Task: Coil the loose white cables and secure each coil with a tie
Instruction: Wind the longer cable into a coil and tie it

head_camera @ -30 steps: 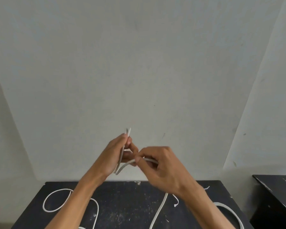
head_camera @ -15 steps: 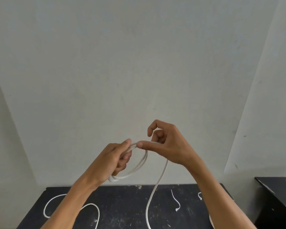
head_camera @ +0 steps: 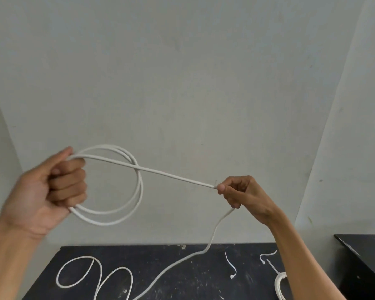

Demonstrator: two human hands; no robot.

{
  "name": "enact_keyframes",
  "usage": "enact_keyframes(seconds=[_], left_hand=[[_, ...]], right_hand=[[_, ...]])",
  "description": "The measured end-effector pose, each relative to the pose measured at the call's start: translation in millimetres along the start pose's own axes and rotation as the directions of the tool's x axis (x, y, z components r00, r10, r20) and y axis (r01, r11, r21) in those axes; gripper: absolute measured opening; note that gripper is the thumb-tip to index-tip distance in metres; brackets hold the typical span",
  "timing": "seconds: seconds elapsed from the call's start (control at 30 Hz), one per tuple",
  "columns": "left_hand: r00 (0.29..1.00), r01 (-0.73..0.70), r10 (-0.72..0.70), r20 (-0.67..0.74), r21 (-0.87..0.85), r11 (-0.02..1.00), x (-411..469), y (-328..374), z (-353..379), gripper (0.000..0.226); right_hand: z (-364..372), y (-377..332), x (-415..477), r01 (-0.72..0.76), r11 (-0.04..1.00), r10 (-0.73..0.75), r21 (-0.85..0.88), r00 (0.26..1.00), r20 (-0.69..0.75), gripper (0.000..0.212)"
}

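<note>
My left hand grips a coil of white cable of about three loops, held up in front of the wall. From the coil a straight stretch of the same cable runs right to my right hand, which pinches it between thumb and fingers. Below my right hand the cable hangs down to the black table and trails left in loose loops. A loose white tie lies on the table. A tied coil lies at the right, partly hidden by my right forearm.
Another short white tie lies near the table's back right. A second black table stands to the right across a gap. A plain grey wall rises directly behind the table.
My hands have moved apart: the left went left and up with a bigger coil, the right went right and down, drawing a straight stretch of cable out between them.
</note>
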State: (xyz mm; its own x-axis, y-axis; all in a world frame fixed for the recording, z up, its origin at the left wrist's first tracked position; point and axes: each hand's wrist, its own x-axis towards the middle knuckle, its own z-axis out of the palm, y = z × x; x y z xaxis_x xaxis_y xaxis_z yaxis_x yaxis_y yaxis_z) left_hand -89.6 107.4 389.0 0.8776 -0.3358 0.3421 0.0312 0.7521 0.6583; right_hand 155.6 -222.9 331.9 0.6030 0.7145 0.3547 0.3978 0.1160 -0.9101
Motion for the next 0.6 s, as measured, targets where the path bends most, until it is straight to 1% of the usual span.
enact_keyframes(seconds=[0.1,0.2,0.27,0.33,0.4,0.43,0.5,0.53,0.6], left_hand=[[0.998,-0.058,0.059,-0.014,0.015,0.998,-10,18,-5,0.06],[0.982,-0.184,0.187,-0.03,0.073,0.98,-11,35,-5,0.05],[0.966,-0.25,0.252,-0.059,0.03,0.968,-15,49,-4,0.048],[0.962,-0.268,0.263,-0.076,-0.066,0.961,-22,61,-5,0.053],[0.971,-0.237,0.234,-0.038,-0.121,0.964,-24,66,-3,0.061],[0.978,-0.208,0.207,-0.023,-0.115,0.971,-23,65,0,0.063],[0.989,-0.147,0.146,-0.013,-0.098,0.984,-21,57,4,0.063],[0.99,-0.139,0.139,-0.011,-0.098,0.985,-20,52,6,0.061],[0.986,-0.166,0.164,-0.025,-0.104,0.981,-14,39,11,0.056]], right_hand=[[1,6,-2,0.019,1.0,-0.019,0.003,1.0,-0.007,0.048],[7,6,2,0.012,0.997,-0.011,-0.082,1.0,0.016,0.042],[9,10,3,-0.022,0.996,0.023,-0.087,1.0,0.009,0.042],[9,19,0,-0.049,0.997,0.048,-0.058,0.999,-0.017,0.05],[11,27,-4,-0.041,0.999,0.038,-0.027,0.995,-0.092,0.056],[13,28,-6,-0.024,1.0,0.024,-0.001,0.987,-0.157,0.057],[18,28,-5,0.014,0.999,-0.001,0.04,0.947,-0.32,0.059],[21,27,-3,0.035,0.999,-0.016,0.039,0.92,-0.391,0.058],[31,21,1,0.076,0.997,-0.06,0.016,0.878,-0.475,0.054]])
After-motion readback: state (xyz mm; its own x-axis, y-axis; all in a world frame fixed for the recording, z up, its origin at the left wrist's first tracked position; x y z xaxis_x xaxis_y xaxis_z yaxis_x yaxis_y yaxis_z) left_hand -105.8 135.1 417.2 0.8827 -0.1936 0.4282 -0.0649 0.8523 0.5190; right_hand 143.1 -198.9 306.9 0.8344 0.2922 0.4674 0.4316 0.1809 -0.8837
